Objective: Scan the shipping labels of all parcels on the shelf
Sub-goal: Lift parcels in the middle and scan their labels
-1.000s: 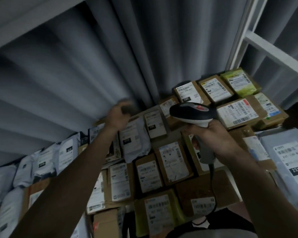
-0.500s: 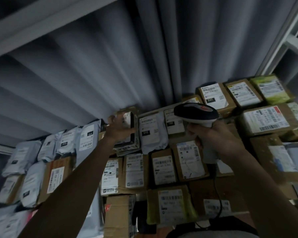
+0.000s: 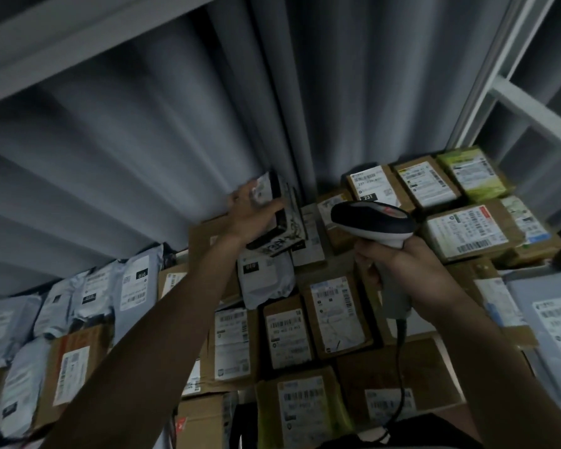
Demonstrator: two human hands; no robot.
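My left hand [image 3: 251,212] grips a small dark printed box [image 3: 280,222], lifted and tilted above the parcels at the back of the shelf. Its white label [image 3: 263,192] faces up under my fingers. My right hand [image 3: 408,273] holds a handheld barcode scanner [image 3: 371,222] by its grey handle, its dark head just right of the box and pointing left. Many parcels lie label-up on the shelf: brown cartons such as one in the middle [image 3: 334,314] and grey mailer bags such as one below the box [image 3: 266,277].
A grey curtain [image 3: 175,124] hangs behind the shelf. A white shelf frame [image 3: 486,92] rises at the right. The scanner's cable [image 3: 400,377] hangs down toward me. More mailer bags [image 3: 78,296] lie at the left, and a green parcel [image 3: 473,176] sits at the back right.
My left hand has lifted the small dark box higher off the parcels and tilted it. The view has shifted; the scanner stays near the box.
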